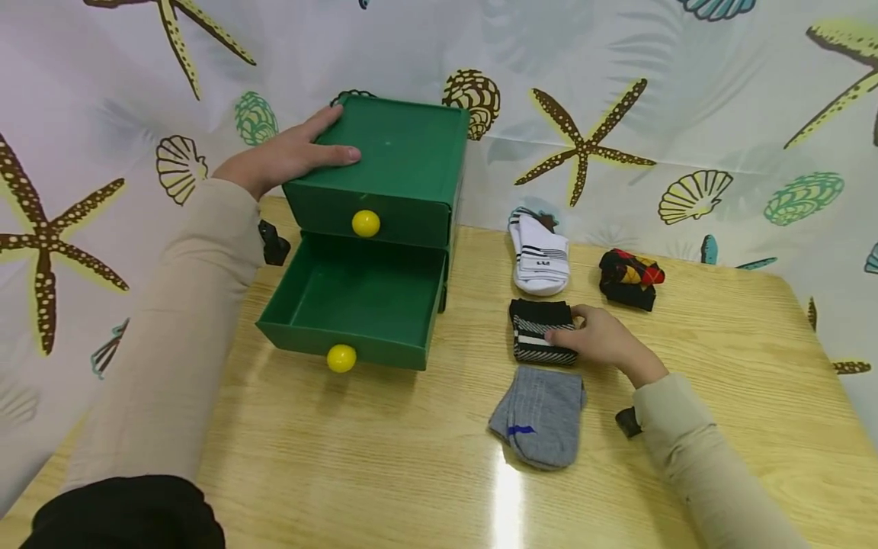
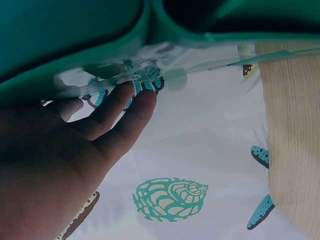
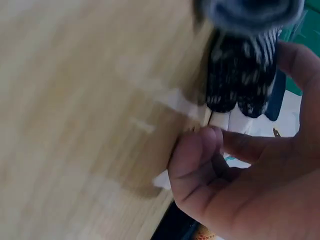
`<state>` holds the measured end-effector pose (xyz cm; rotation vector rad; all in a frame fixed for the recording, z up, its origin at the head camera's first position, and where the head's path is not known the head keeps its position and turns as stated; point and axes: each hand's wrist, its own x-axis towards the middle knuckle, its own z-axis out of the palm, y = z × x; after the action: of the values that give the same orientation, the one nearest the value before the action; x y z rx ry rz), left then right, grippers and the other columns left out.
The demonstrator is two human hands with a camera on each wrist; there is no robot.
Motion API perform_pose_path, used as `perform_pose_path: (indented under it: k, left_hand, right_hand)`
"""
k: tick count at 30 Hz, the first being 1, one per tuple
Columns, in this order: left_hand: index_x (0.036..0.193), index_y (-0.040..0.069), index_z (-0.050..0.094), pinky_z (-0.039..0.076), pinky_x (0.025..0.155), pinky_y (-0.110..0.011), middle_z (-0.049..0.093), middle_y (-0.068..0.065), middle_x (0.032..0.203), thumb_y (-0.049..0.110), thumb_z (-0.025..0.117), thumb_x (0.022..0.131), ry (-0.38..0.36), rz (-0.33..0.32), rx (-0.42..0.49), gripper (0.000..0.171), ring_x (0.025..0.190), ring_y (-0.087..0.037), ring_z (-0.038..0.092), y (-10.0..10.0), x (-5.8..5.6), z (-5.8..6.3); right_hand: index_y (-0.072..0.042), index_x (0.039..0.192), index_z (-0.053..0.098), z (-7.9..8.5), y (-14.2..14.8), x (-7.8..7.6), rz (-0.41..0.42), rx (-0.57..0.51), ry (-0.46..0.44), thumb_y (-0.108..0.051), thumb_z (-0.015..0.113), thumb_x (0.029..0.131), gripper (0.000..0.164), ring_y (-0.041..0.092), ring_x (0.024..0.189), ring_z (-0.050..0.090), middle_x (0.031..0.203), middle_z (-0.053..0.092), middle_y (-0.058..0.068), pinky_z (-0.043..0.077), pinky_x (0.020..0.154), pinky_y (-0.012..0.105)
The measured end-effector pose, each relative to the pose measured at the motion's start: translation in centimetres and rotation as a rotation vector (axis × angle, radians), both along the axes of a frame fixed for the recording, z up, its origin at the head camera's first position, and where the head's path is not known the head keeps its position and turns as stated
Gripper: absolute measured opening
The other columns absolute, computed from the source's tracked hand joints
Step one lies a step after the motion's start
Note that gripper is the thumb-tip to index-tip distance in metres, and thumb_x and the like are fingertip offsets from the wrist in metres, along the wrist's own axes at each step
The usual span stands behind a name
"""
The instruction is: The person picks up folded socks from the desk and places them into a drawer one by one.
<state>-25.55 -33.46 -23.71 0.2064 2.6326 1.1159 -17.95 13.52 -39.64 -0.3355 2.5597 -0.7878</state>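
My left hand (image 1: 288, 156) rests on the left part of the top of a small green drawer cabinet (image 1: 405, 145), thumb lying across it. The cabinet's lower drawer (image 1: 350, 347) is pulled out and has a yellow knob; the upper drawer is closed. In the left wrist view, the left hand's fingers (image 2: 132, 117) extend along the cabinet's side. My right hand (image 1: 604, 339) is at the right edge of a folded black-and-white patterned pair of socks (image 1: 542, 347), thumb over it. The right wrist view shows the fingers bent near the end of the patterned socks (image 3: 242, 75).
Folded grey socks (image 1: 549, 419) lie nearer on the wooden table (image 1: 439, 480), white socks (image 1: 540, 255) farther back. A black, red and yellow pair of socks (image 1: 627, 278) lies to the right. A curtain with starfish and shells (image 1: 583, 149) hangs behind.
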Motion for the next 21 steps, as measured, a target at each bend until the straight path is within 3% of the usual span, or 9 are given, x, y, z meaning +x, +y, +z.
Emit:
perform_pose_path:
  k: [2,4,7,10,14,17,19,21]
  left_hand:
    - [0.16,0.037,-0.014,0.004,0.118,-0.06,-0.019,0.002,0.167,0.057,0.052,0.099,0.0,0.0,-0.001,0.093,0.152,-0.033,-0.011,0.1,-0.1,0.1]
    - [0.16,0.036,-0.014,0.004,0.118,-0.06,-0.019,0.001,0.167,0.057,0.052,0.099,0.004,-0.003,-0.003,0.093,0.152,-0.033,-0.011,0.2,0.0,0.1]
    - [0.16,0.036,-0.015,0.004,0.118,-0.06,-0.019,0.001,0.167,0.057,0.052,0.099,0.006,-0.005,-0.003,0.093,0.152,-0.033,-0.011,0.2,-0.1,0.1]
    - [0.16,0.037,-0.015,0.004,0.118,-0.061,-0.02,0.001,0.167,0.057,0.052,0.099,0.003,-0.005,-0.006,0.093,0.152,-0.034,-0.011,0.1,-0.2,0.1]
    - [0.16,0.037,-0.015,0.004,0.118,-0.061,-0.02,0.001,0.166,0.058,0.052,0.099,-0.003,-0.001,-0.005,0.093,0.152,-0.034,-0.011,0.1,-0.1,0.0]
    - [0.16,0.037,-0.015,0.004,0.118,-0.061,-0.02,0.001,0.167,0.058,0.053,0.099,-0.004,-0.003,0.0,0.093,0.152,-0.034,-0.011,0.1,-0.1,0.0]
    - [0.16,0.036,-0.014,0.004,0.118,-0.06,-0.019,0.0,0.167,0.057,0.053,0.099,-0.001,-0.007,0.001,0.093,0.152,-0.034,-0.011,0.1,0.0,0.1]
    - [0.16,0.036,-0.014,0.004,0.118,-0.06,-0.019,0.0,0.167,0.057,0.053,0.099,0.003,-0.011,0.002,0.093,0.152,-0.034,-0.01,0.2,0.0,0.1]
  right_hand:
    - [0.015,0.149,0.033,0.1,0.1,-0.2,0.0,-0.02,-0.018,-0.048,0.066,0.094,0.09,0.044,0.121,0.054,0.134,0.053,0.035,0.046,0.098,0.054]
    - [0.014,0.142,0.042,0.0,0.1,-0.2,-0.002,-0.05,-0.006,-0.043,0.069,0.093,0.079,0.041,0.11,0.057,0.122,0.058,0.032,0.049,0.089,0.049]
    - [0.009,0.119,0.052,-0.2,0.0,-0.2,-0.023,-0.119,0.012,-0.034,0.072,0.092,0.055,0.03,0.089,0.054,0.099,0.057,0.02,0.046,0.074,0.039]
    - [0.001,0.107,0.047,-0.5,-0.1,0.0,-0.051,-0.213,0.015,-0.026,0.074,0.09,0.041,0.022,0.076,0.047,0.086,0.049,0.008,0.038,0.066,0.034]
    - [-0.004,0.109,0.039,-0.7,-0.3,0.4,-0.089,-0.365,0.002,-0.018,0.074,0.091,0.042,0.018,0.067,0.042,0.077,0.043,0.003,0.036,0.062,0.032]
    - [-0.005,0.112,0.035,-0.7,-0.4,0.6,-0.117,-0.497,-0.027,-0.013,0.073,0.093,0.042,0.017,0.07,0.05,0.084,0.055,0.006,0.039,0.063,0.031]
    - [-0.004,0.117,0.037,-0.5,-0.5,0.7,-0.124,-0.566,-0.037,-0.01,0.072,0.094,0.042,0.016,0.082,0.059,0.1,0.064,0.013,0.045,0.069,0.03]
    - [-0.001,0.129,0.04,0.0,-0.6,0.9,-0.111,-0.624,-0.029,-0.006,0.07,0.095,0.045,0.018,0.096,0.063,0.12,0.063,0.019,0.049,0.077,0.029]
